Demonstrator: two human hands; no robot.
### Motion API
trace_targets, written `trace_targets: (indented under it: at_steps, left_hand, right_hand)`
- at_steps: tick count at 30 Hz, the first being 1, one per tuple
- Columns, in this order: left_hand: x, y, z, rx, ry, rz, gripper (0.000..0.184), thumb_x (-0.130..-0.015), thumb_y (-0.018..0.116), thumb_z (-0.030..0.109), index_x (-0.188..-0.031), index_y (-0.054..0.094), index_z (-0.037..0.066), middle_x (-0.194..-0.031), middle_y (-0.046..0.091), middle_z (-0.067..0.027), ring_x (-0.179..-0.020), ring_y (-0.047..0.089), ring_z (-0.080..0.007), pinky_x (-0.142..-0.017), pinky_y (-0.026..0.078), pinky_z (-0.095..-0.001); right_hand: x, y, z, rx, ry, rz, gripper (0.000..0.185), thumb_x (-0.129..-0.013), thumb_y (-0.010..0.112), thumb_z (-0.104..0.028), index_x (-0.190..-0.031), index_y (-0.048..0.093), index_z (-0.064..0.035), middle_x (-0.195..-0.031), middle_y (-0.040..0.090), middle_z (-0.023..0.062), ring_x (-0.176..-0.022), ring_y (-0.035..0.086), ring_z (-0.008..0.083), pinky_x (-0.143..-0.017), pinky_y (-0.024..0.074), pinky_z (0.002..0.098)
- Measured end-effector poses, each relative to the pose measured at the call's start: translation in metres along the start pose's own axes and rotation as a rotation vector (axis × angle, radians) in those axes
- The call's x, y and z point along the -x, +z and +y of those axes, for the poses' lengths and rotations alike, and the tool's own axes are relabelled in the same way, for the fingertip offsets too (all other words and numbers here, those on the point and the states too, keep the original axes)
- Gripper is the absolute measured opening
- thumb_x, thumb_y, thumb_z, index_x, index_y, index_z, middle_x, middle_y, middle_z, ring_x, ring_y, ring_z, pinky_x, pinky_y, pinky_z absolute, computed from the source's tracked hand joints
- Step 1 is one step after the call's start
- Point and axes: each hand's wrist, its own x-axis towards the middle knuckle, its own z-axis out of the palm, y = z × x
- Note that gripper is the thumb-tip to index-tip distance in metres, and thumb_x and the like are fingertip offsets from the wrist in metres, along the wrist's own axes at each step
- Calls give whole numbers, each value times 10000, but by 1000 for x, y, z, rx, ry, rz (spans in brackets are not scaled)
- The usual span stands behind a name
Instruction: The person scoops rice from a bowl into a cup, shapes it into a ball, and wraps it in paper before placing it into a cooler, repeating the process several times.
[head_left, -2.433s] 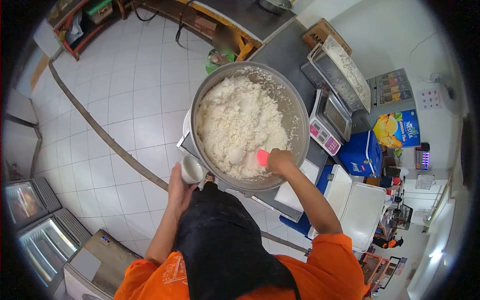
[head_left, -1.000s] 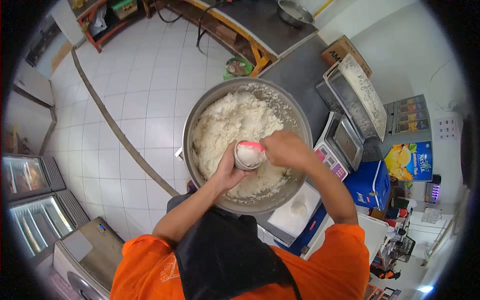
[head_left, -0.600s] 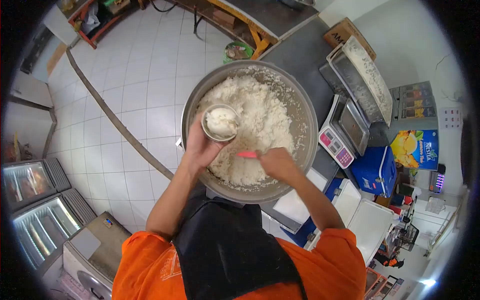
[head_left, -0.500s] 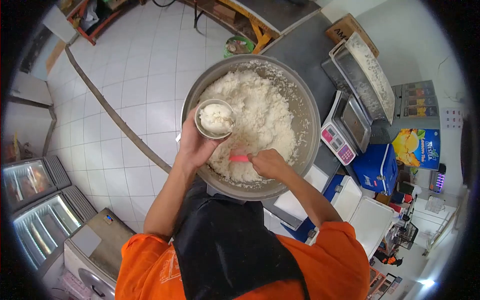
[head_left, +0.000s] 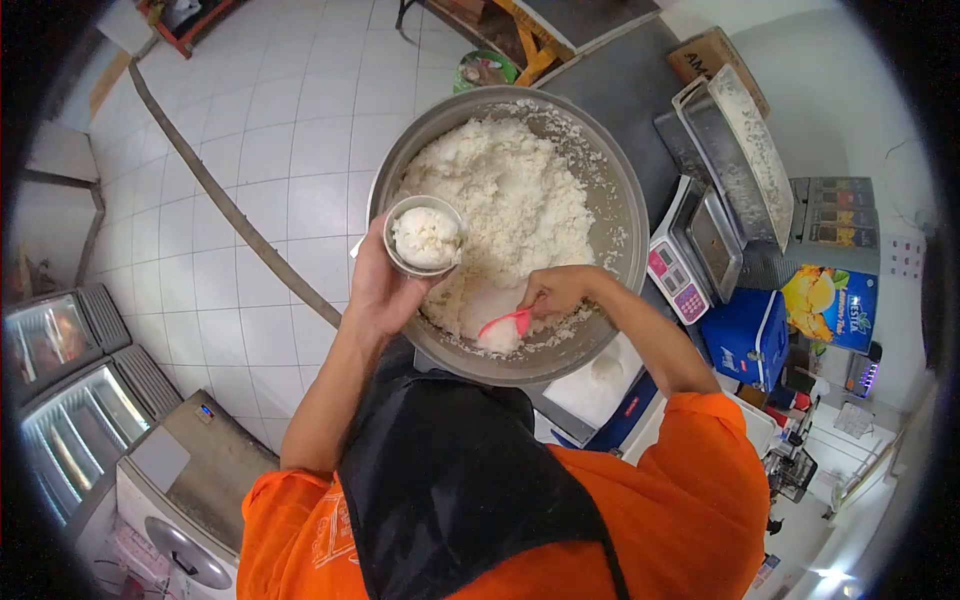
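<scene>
My left hand [head_left: 382,290] is wrapped round a small cup [head_left: 421,270] heaped with white rice, held over the left rim of a large round metal pot [head_left: 622,165]. A broad mound of loose white rice [head_left: 520,195] fills much of the pot, with grains stuck to its inner wall. My right hand [head_left: 560,290] grips a pink rice paddle [head_left: 517,318] by its handle. Some rice rests on the paddle's blade, low in the near side of the pot.
To the right stand a digital scale [head_left: 677,275], a rice-smeared metal container [head_left: 755,150] and a blue cooler [head_left: 742,335]. A green basin [head_left: 484,70] sits beyond the pot. Glass-door refrigerators [head_left: 85,440] are at lower left.
The paddle has moved toward the near side of the pot and turned, with rice now showing on its blade. My right hand has shifted up and right. The cup stays in my left hand.
</scene>
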Motion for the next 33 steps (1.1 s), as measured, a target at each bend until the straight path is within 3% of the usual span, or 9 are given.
trace_targets:
  at_steps: [3, 7, 9, 15, 20, 24, 26, 29, 33]
  left_hand:
    - [-8, -10, -5, 7, -23, -7, 382, -1036, 367, 329, -1267, 542, 80, -1253, 602, -117, -1137, 608, -283, -952, 516, -436]
    - [-21, -17, -24, -59, -22, 31, 450, -1027, 330, 399, -1256, 558, 87, -1175, 653, -107, -1056, 654, -258, -851, 572, -421]
    - [-26, -10, -37, -49, -3, 40, 457, -1027, 314, 402, -1248, 571, 96, -1173, 662, -93, -1060, 659, -256, -865, 573, -427]
    - [-45, -4, -67, -144, -181, -24, 420, -1023, 330, 384, -1227, 596, 131, -1209, 651, -76, -1085, 653, -228, -881, 564, -460]
    - [-67, -19, -78, -131, -259, -56, 372, -1012, 312, 330, -1175, 587, 141, -1150, 645, -102, -1066, 641, -270, -852, 562, -496]
    - [-65, -3, -76, -122, -247, -93, 410, -1016, 301, 353, -1207, 580, 121, -1181, 642, -111, -1085, 637, -279, -856, 563, -496]
    - [-67, 1, -78, -25, -237, -219, 442, -1019, 295, 369, -1236, 574, 104, -1215, 638, -119, -1092, 638, -289, -865, 561, -497]
    - [-65, 12, -76, -9, -259, -139, 448, -1024, 295, 369, -1242, 577, 98, -1230, 639, -121, -1079, 648, -284, -862, 567, -487]
    - [-66, 10, -82, -131, -245, -211, 428, -1038, 289, 345, -1243, 568, 94, -1178, 635, -104, -1037, 642, -248, -822, 565, -420]
  right_hand:
    - [23, -27, 10, 308, -224, 75, 223, -939, 600, -91, -1097, 693, 36, -770, 651, -23, -684, 513, 35, -596, 437, 259]
    - [100, -34, -55, 267, -184, 274, 244, -950, 607, -113, -1135, 686, 26, -754, 612, -44, -676, 464, 29, -575, 407, 252]
    - [120, -20, -74, 162, -405, 599, 250, -909, 629, -137, -1091, 705, 16, -689, 641, 13, -659, 513, 42, -579, 439, 266]
    - [89, 49, -134, 875, 68, 1001, 229, -869, 511, -77, -998, 685, -1, -781, 679, 220, -741, 682, 392, -638, 540, 416]
    - [53, 98, -130, 1012, 177, 1059, 280, -876, 519, -86, -1102, 615, 50, -734, 673, 194, -723, 694, 366, -619, 550, 434]
    - [77, 103, -128, 934, 241, 1226, 320, -887, 512, -99, -1166, 613, 21, -713, 671, 180, -716, 696, 357, -634, 552, 433]
    - [97, 105, -118, 794, 196, 1597, 348, -924, 503, -126, -1223, 635, -6, -770, 688, 186, -650, 675, 343, -651, 533, 439]
    - [119, 116, -115, 216, 50, 1595, 290, -963, 493, -165, -1100, 679, 10, -803, 687, 219, -704, 668, 389, -690, 526, 431]
    - [46, 126, -56, 123, -201, 1599, 295, -983, 487, -187, -970, 686, 31, -784, 648, 273, -735, 668, 407, -681, 500, 436]
